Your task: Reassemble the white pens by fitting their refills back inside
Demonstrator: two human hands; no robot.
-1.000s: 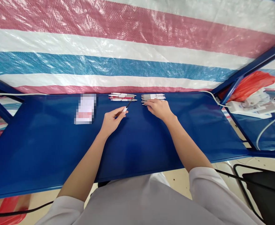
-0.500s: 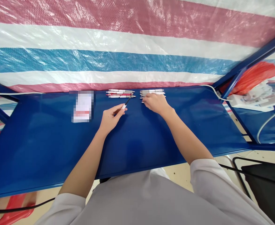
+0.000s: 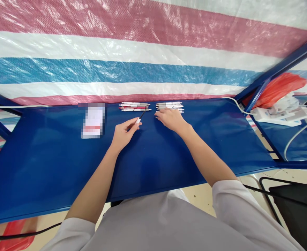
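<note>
My left hand pinches a pen by its white barrel. A thin dark rod, like a bare refill, sticks out of the barrel towards the far edge. My right hand is closed with the palm down, at the near side of a row of white and grey pens. A small whitish end shows at its fingertips; the fingers hide what it belongs to. Left of that row lies a second bunch of pens, white with some red, just beyond the refill's tip.
The pens lie along the back of a blue table, against a striped plastic sheet. A blurred-out white and red item lies to the left. At the right are a red bag, a white power strip and cables.
My right hand has drawn slightly towards me and to the left, off the row of pens. The left hand keeps its pinch on the pen. The view has shifted a little.
</note>
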